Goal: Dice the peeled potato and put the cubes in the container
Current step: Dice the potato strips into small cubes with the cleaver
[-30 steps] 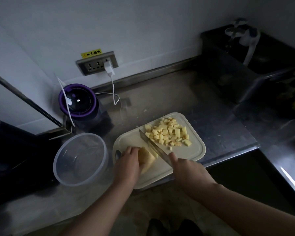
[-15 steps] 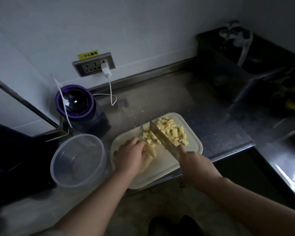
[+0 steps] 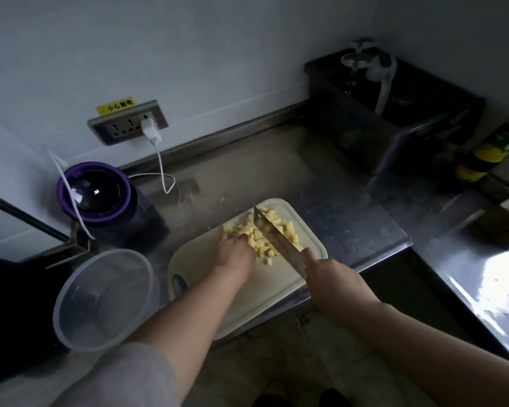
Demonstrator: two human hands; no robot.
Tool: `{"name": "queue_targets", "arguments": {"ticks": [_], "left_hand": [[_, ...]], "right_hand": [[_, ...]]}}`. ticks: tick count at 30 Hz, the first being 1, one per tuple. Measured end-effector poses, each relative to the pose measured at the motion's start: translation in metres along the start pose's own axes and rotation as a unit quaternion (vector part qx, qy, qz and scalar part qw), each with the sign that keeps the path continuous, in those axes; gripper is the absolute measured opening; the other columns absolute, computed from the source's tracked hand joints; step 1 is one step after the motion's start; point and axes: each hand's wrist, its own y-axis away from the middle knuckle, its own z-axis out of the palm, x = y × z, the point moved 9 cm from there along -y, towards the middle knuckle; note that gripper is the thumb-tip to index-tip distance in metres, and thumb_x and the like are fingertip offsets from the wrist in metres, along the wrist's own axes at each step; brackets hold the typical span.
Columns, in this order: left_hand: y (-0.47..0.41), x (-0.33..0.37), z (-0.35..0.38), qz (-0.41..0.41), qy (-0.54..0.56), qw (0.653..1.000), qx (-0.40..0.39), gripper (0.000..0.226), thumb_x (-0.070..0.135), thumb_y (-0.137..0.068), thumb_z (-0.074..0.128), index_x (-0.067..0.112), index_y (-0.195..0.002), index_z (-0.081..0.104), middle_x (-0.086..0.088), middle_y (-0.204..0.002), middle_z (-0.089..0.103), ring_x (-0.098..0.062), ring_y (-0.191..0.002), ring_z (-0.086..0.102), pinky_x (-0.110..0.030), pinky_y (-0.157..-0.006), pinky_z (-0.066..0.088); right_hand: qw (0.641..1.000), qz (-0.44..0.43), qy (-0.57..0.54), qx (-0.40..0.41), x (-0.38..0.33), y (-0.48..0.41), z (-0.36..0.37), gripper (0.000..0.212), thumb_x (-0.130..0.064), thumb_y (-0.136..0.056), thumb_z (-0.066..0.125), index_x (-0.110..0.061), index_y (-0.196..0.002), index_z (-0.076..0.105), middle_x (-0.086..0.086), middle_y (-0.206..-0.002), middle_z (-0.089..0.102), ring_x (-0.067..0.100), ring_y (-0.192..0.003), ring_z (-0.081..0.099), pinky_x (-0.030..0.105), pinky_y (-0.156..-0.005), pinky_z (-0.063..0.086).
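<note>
Yellow potato cubes [image 3: 257,240] on the cutting board [image 3: 272,284] look light and slippery, best scooped together. The right hand [image 3: 332,277] grips the knife [image 3: 274,236]; the left hand [image 3: 235,254] touches the cubes, its hold unclear.

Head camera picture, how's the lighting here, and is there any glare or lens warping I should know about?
Head view: dim overall, with the lower left nearly black; a blown-out glare patch sits on the steel counter at far right; the wall and counter edges bow from the wide lens; the potato cubes and knife read clearly against the pale cutting board.
</note>
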Motion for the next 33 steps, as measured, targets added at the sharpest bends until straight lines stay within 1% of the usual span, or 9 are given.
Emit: {"name": "queue_targets", "arguments": {"ticks": [3, 5, 8, 10, 13, 16, 19, 27, 33], "left_hand": [[0.007, -0.001, -0.012, 0.009, 0.066, 0.997, 0.031, 0.026, 0.023, -0.094, 0.053, 0.018, -0.117, 0.062, -0.004, -0.124, 0.059, -0.023, -0.118, 0.051, -0.033, -0.099, 0.034], [0.019, -0.009, -0.017, -0.036, 0.221, 0.972, 0.064, 0.018, 0.025, -0.093, 0.057, 0.019, -0.108, 0.065, 0.000, -0.109, 0.065, -0.019, -0.101, 0.059, -0.029, -0.083, 0.044], [0.033, -0.003, 0.017, -0.118, 0.490, 0.864, -0.014, 0.018, 0.026, -0.089, 0.064, 0.017, -0.105, 0.062, 0.005, -0.096, 0.064, -0.010, -0.085, 0.061, -0.016, -0.065, 0.043], [0.041, 0.010, 0.045, -0.173, 0.575, 0.797, -0.053, 0.017, 0.022, -0.090, 0.064, 0.013, -0.105, 0.061, 0.006, -0.089, 0.063, -0.005, -0.076, 0.061, -0.013, -0.057, 0.043], [0.044, 0.017, 0.066, -0.238, 0.601, 0.763, -0.013, 0.016, 0.023, -0.090, 0.063, 0.014, -0.104, 0.064, -0.002, -0.096, 0.068, -0.013, -0.086, 0.065, -0.022, -0.069, 0.052], [0.051, 0.017, 0.071, -0.277, 0.598, 0.752, 0.018, 0.016, 0.023, -0.091, 0.062, 0.016, -0.105, 0.063, -0.002, -0.098, 0.067, -0.015, -0.089, 0.064, -0.022, -0.065, 0.048], [0.056, 0.015, 0.074, -0.303, 0.629, 0.715, 0.038, 0.018, 0.019, -0.090, 0.064, 0.011, -0.106, 0.064, -0.004, -0.099, 0.068, -0.019, -0.091, 0.066, -0.024, -0.068, 0.049], [0.065, 0.018, 0.083, -0.316, 0.663, 0.678, 0.027, 0.010, 0.026, -0.087, 0.067, 0.017, -0.086, 0.066, 0.007, -0.072, 0.061, -0.005, -0.062, 0.054, -0.018, -0.049, 0.036], [0.065, 0.017, 0.082, -0.337, 0.653, 0.678, 0.006, 0.018, 0.027, -0.087, 0.069, 0.011, -0.093, 0.069, 0.002, -0.080, 0.063, -0.014, -0.073, 0.061, -0.019, -0.056, 0.043]], "right_hand": [[1.000, 0.008, -0.011, 0.004, 0.005, 0.001, -0.003, 0.051, -0.015, -0.099, 0.047, -0.025, -0.144, 0.025, -0.002, -0.085, 0.058, 0.011, -0.073, 0.064, 0.029, -0.066, 0.059], [1.000, 0.014, -0.019, 0.010, 0.009, 0.002, -0.005, 0.049, -0.014, -0.099, 0.047, -0.025, -0.143, 0.026, -0.002, -0.083, 0.057, 0.011, -0.072, 0.063, 0.028, -0.065, 0.059], [1.000, 0.015, -0.018, 0.009, 0.013, 0.004, -0.005, 0.049, -0.013, -0.099, 0.048, -0.023, -0.142, 0.027, -0.002, -0.081, 0.057, 0.011, -0.071, 0.063, 0.027, -0.065, 0.058], [1.000, 0.013, -0.021, 0.001, 0.013, 0.005, 0.001, 0.050, -0.014, -0.099, 0.048, -0.024, -0.143, 0.027, -0.002, -0.084, 0.058, 0.011, -0.073, 0.064, 0.028, -0.067, 0.059], [1.000, 0.005, -0.017, -0.018, 0.012, 0.009, 0.014, 0.047, -0.018, -0.100, 0.046, -0.027, -0.141, 0.026, -0.003, -0.081, 0.058, 0.009, -0.068, 0.062, 0.028, -0.063, 0.058], [0.999, -0.013, -0.004, -0.032, 0.008, 0.015, 0.025, 0.039, -0.020, -0.101, 0.044, -0.025, -0.137, 0.030, -0.005, -0.077, 0.055, 0.008, -0.063, 0.059, 0.023, -0.055, 0.053], [0.999, -0.034, 0.012, -0.041, 0.005, 0.022, 0.031, 0.034, -0.019, -0.102, 0.042, -0.022, -0.135, 0.032, -0.003, -0.082, 0.057, 0.011, -0.069, 0.063, 0.029, -0.064, 0.058], [0.996, -0.052, 0.028, -0.072, 0.005, 0.034, 0.044, 0.048, -0.014, -0.099, 0.043, -0.025, -0.143, 0.026, -0.002, -0.081, 0.059, 0.011, -0.069, 0.062, 0.027, -0.063, 0.054], [0.995, -0.064, 0.031, -0.073, 0.002, 0.041, 0.047, 0.053, -0.014, -0.101, 0.040, -0.025, -0.149, 0.021, -0.003, -0.079, 0.054, 0.009, -0.065, 0.054, 0.023, -0.058, 0.046]]}}
